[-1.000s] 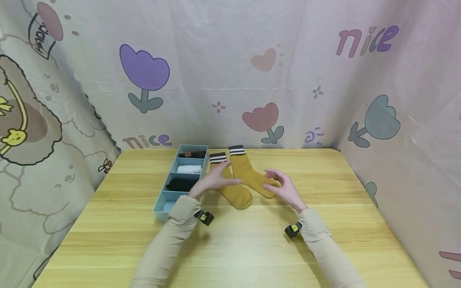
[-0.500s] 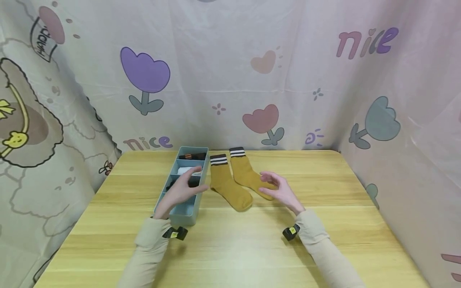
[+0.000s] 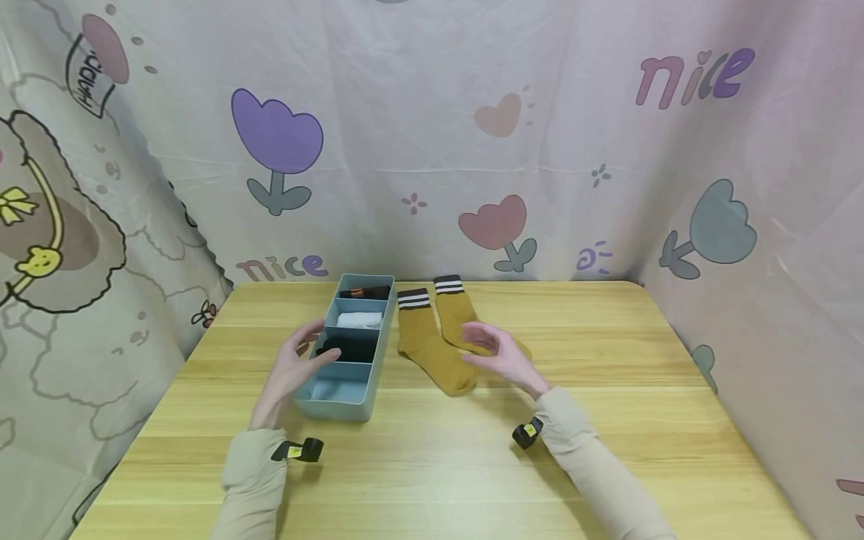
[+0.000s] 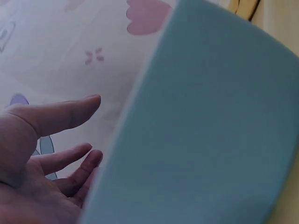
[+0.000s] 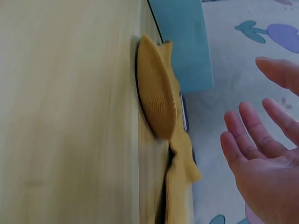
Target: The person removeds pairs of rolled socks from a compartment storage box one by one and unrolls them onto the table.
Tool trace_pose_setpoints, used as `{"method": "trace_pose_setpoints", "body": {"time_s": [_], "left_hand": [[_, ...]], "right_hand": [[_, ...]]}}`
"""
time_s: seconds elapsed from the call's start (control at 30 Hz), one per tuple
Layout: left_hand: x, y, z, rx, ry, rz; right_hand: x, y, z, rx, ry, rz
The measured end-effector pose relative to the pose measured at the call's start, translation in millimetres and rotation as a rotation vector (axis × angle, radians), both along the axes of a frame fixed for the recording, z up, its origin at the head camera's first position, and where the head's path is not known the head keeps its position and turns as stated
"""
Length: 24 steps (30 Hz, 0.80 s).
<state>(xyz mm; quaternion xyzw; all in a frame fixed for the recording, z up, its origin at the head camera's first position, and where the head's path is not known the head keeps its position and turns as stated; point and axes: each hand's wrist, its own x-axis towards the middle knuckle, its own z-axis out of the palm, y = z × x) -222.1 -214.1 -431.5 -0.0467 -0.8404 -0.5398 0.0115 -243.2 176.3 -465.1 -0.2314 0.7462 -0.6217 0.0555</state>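
My left hand [image 3: 292,369] hovers at the left side of a light blue divided storage box [image 3: 335,410], fingers spread. Its thumb reaches over the box's edge; the left wrist view shows the fingers loosely bent beside the box's wall, with nothing in them. Two mustard-yellow socks with black-and-white striped cuffs lie flat to the right of the box, the nearer sock [image 3: 432,349] and the farther sock [image 3: 457,313]. Over their toe ends hangs my right hand [image 3: 502,358], fingers relaxed and holding nothing. Part of the farther sock is hidden behind this hand.
Inside the box, a dark bundle with orange marks [image 3: 367,292], a white folded cloth [image 3: 359,320] and a black folded cloth [image 3: 354,349] fill the rear compartments. The front compartment is bare. A printed curtain [image 3: 378,135] rises behind the wooden table [image 3: 432,472].
My left hand has moved left, from above the socks across the box to its left side. The right hand has shifted slightly left. Socks and box appear unmoved.
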Motion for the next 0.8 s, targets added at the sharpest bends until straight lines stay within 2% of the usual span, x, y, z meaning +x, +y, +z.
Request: {"method": "trace_pose_setpoints", "body": {"time_s": [0.1,0.27,0.43,0.7,0.8], "left_hand": [[0.8,-7.6,-8.5,0.031,-0.034,0.032],[2.5,-16.4,-21.3,0.058,-0.135,0.074],[3.4,-21.8,-30.3,0.064,-0.166,0.099],[7.2,-31.0,-34.5,0.116,-0.225,0.058],[7.9,-32.9,-35.1,0.131,-0.232,0.065]], "right_hand": [[-1.6,-7.7,0.8,-0.008,-0.001,0.053],[-7.3,-19.3,-0.5,-0.019,0.006,0.120],[-12.6,-29.4,-1.0,-0.015,-0.001,0.178],[-18.2,-46.8,7.6,0.007,-0.041,0.240],[-22.8,-57.3,12.1,0.034,-0.029,0.259]]}}
